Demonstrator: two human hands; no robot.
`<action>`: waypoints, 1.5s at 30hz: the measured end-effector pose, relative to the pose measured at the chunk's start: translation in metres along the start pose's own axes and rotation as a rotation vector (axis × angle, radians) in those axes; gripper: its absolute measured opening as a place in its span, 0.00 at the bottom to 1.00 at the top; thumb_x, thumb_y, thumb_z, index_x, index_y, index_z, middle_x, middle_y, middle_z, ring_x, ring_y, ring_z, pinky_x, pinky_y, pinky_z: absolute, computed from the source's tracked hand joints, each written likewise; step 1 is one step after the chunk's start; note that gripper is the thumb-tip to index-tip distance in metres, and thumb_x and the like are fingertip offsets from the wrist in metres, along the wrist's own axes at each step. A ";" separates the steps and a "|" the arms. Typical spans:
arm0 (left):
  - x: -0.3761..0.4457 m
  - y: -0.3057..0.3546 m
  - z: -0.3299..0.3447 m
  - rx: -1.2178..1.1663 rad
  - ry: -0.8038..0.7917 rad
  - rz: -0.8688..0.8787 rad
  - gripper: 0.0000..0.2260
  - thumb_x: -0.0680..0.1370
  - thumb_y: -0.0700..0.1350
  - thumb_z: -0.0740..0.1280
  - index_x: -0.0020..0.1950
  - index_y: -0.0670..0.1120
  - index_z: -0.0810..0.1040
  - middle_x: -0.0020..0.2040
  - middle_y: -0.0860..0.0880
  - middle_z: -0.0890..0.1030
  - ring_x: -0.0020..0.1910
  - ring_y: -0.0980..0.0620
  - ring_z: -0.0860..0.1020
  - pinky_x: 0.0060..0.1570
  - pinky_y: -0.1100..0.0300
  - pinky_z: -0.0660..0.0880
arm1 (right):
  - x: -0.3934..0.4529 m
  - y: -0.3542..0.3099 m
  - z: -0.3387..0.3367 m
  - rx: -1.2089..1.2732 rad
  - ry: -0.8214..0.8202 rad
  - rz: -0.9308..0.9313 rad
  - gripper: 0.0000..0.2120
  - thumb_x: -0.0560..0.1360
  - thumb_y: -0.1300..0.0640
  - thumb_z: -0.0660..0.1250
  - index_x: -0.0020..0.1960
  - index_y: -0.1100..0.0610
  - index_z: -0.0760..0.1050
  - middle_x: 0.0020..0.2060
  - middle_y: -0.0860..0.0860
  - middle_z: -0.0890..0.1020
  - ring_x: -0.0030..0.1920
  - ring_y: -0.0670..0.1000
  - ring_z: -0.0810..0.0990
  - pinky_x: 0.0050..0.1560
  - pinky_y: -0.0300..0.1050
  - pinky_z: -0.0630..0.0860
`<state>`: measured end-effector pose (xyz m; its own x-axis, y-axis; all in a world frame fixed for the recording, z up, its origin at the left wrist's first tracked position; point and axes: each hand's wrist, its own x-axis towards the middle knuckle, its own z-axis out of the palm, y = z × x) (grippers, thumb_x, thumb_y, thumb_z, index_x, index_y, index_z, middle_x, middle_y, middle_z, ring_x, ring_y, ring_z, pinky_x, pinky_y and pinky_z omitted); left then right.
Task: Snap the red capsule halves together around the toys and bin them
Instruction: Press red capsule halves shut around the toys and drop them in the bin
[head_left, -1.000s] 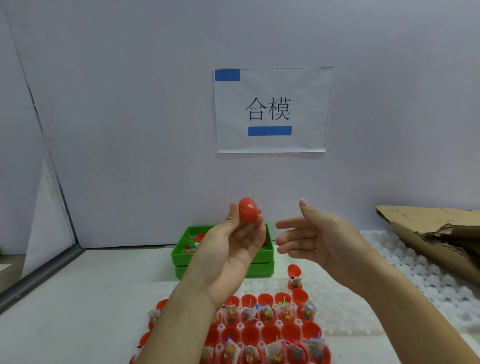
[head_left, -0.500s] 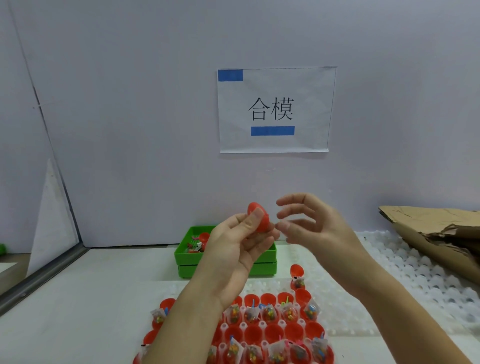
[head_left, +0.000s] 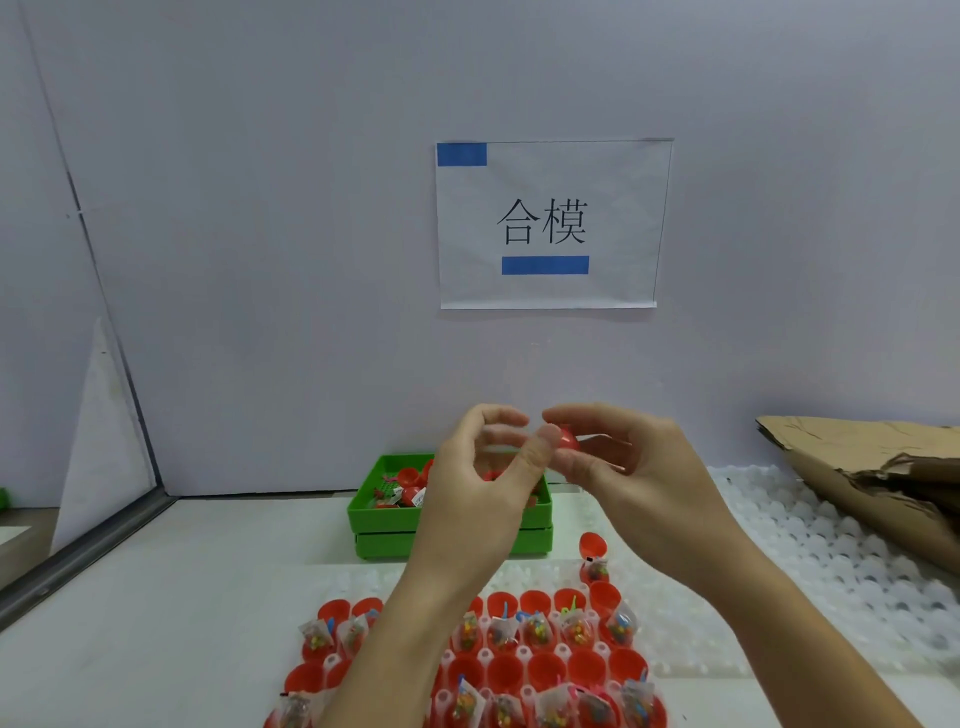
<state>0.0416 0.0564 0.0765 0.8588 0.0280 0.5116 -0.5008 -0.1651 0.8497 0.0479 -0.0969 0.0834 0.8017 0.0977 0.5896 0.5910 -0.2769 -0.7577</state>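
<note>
Pinching red capsule — both hands, fingers curled

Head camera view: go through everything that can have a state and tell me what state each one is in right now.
red capsule: closed, held up between both hands
left hand: fingers curled, thumb at the capsule
right hand: fingers curled round the capsule
green bin: open-topped, holding red capsules
capsule halves in the tray: open, many with bagged toys in them
cardboard: torn, lying at the right
</note>
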 end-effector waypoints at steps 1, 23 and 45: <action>-0.001 0.001 -0.001 -0.004 0.003 0.056 0.14 0.73 0.62 0.68 0.54 0.57 0.78 0.49 0.57 0.83 0.51 0.57 0.82 0.48 0.57 0.81 | 0.001 0.001 -0.001 0.047 0.017 0.027 0.10 0.76 0.57 0.71 0.56 0.48 0.82 0.46 0.43 0.86 0.49 0.44 0.85 0.52 0.43 0.83; -0.007 0.004 0.005 0.108 0.065 0.289 0.12 0.74 0.44 0.75 0.53 0.58 0.79 0.50 0.62 0.81 0.51 0.60 0.81 0.48 0.70 0.77 | -0.002 -0.015 0.009 0.783 -0.141 0.477 0.21 0.83 0.51 0.57 0.57 0.69 0.78 0.49 0.65 0.85 0.50 0.61 0.86 0.48 0.49 0.84; -0.002 -0.003 -0.005 0.310 0.065 0.326 0.30 0.71 0.39 0.78 0.59 0.67 0.68 0.49 0.63 0.80 0.53 0.65 0.79 0.51 0.74 0.75 | 0.000 0.000 -0.002 0.488 -0.100 0.404 0.11 0.79 0.58 0.65 0.55 0.61 0.82 0.44 0.60 0.86 0.45 0.52 0.86 0.42 0.37 0.80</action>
<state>0.0407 0.0614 0.0740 0.6482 -0.0138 0.7614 -0.6792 -0.4625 0.5699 0.0481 -0.0990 0.0838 0.9602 0.1717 0.2203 0.1947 0.1544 -0.9686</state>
